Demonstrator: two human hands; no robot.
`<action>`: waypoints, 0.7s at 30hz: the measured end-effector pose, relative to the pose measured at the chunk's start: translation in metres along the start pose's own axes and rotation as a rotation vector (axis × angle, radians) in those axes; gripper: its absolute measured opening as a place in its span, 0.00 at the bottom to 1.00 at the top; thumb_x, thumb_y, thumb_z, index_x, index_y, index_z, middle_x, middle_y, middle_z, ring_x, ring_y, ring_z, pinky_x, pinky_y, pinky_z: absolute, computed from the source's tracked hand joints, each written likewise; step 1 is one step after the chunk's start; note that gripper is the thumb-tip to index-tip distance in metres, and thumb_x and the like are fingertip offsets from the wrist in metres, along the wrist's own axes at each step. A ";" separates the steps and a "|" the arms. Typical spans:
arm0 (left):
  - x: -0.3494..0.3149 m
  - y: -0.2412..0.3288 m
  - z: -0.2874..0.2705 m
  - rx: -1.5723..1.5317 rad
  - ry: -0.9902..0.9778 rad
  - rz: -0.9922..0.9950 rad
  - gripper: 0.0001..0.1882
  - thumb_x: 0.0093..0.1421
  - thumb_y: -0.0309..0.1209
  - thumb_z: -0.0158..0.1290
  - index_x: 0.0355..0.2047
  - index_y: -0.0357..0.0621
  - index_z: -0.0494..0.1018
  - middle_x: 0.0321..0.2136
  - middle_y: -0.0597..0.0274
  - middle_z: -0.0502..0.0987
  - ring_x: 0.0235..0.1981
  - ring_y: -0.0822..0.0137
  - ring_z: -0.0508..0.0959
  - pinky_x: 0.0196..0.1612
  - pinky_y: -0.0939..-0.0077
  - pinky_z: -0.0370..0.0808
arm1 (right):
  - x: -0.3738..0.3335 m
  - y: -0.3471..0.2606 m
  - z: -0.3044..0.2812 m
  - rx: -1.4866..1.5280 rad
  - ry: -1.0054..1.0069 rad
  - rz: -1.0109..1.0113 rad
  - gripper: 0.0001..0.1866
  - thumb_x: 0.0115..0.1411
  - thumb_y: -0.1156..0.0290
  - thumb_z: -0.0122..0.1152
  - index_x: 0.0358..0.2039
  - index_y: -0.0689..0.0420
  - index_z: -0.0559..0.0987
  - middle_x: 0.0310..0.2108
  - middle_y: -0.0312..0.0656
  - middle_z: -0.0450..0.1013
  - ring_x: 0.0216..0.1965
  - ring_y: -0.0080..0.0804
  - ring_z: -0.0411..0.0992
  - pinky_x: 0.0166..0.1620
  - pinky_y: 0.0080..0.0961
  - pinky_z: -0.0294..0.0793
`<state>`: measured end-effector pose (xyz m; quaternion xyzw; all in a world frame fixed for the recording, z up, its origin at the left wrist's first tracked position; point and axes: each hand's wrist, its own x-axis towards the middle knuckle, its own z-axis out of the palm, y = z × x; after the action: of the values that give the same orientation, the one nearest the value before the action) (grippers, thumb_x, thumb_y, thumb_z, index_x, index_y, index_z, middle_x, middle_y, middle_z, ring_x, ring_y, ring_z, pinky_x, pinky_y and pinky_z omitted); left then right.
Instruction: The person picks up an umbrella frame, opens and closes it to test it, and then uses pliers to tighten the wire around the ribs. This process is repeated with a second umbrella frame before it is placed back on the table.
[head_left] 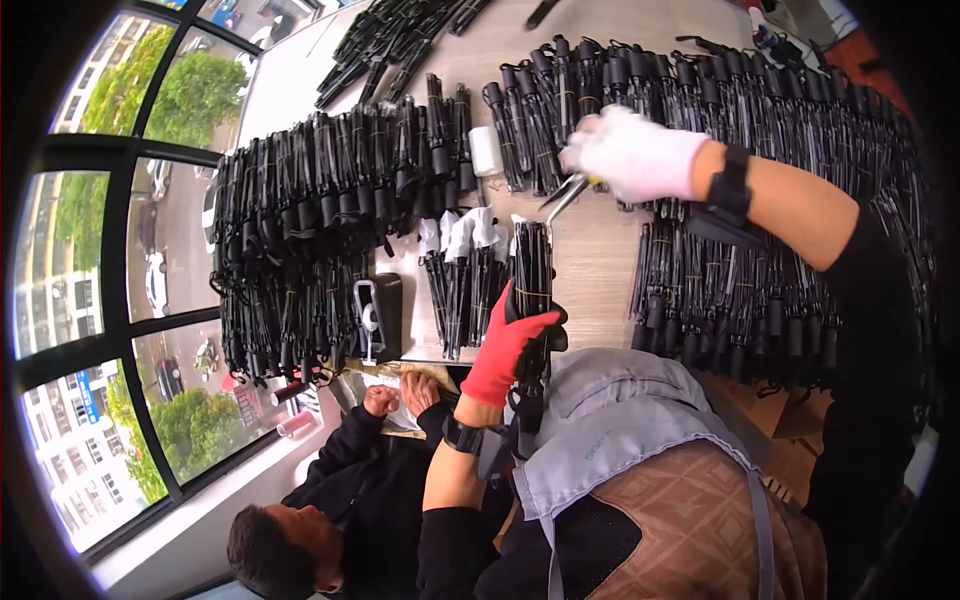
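My left hand (pixel 512 345), in a red glove with black fingers and palm, is wrapped round a black folded umbrella frame (pixel 533 262). The frame stands nearly upright in the view, with a bit of white at its far tip. My right hand (pixel 632 155), in a white glove, is closed on a metal hand tool (pixel 567 198) with two spread jaws, like pliers or scissors. A little yellow shows at its grip. The jaws point left and toward me, just beyond the frame's far tip; whether they touch it, I cannot tell. The right fingertips are blurred.
Black umbrella frames stand bundled in rows at the left (pixel 320 190) and right (pixel 740 120). White-topped frames (pixel 462 270) lie beside my left hand. A white spool (pixel 486 150) and a dark box-like device (pixel 378 318) share the table (pixel 595 255). Another person (pixel 375 490) sits at lower left.
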<state>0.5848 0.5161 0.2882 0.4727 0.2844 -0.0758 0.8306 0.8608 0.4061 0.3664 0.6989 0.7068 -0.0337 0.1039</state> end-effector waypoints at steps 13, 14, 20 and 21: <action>0.001 -0.008 0.001 -0.487 0.066 0.010 0.16 0.61 0.29 0.53 0.48 0.36 0.68 0.37 0.50 0.78 0.28 0.60 0.80 0.35 0.63 0.81 | -0.083 -0.151 0.014 1.211 -0.184 0.373 0.23 0.53 0.69 0.54 0.45 0.71 0.65 0.23 0.54 0.72 0.25 0.49 0.73 0.31 0.36 0.73; -0.001 -0.008 0.002 -0.520 0.077 -0.021 0.15 0.62 0.29 0.53 0.47 0.37 0.68 0.36 0.51 0.78 0.28 0.61 0.80 0.34 0.63 0.81 | -0.083 -0.162 0.012 1.222 -0.201 0.367 0.23 0.53 0.69 0.54 0.45 0.71 0.65 0.23 0.54 0.72 0.25 0.49 0.73 0.31 0.36 0.73; 0.004 -0.010 0.002 -0.474 0.192 0.138 0.15 0.62 0.29 0.54 0.46 0.41 0.67 0.31 0.55 0.76 0.26 0.63 0.80 0.31 0.66 0.82 | -0.071 -0.199 0.011 1.152 -0.344 0.459 0.24 0.50 0.73 0.53 0.44 0.75 0.63 0.23 0.62 0.70 0.28 0.59 0.72 0.32 0.44 0.72; 0.003 -0.011 0.007 -0.464 0.233 0.148 0.14 0.61 0.30 0.55 0.45 0.41 0.66 0.30 0.56 0.76 0.25 0.64 0.80 0.30 0.67 0.82 | -0.069 -0.201 0.011 1.104 -0.354 0.468 0.24 0.50 0.73 0.52 0.44 0.76 0.62 0.23 0.64 0.70 0.29 0.61 0.73 0.33 0.45 0.72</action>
<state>0.5861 0.5049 0.2812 0.2950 0.3523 0.1072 0.8817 0.6619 0.3317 0.3498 0.7696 0.3854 -0.4857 -0.1525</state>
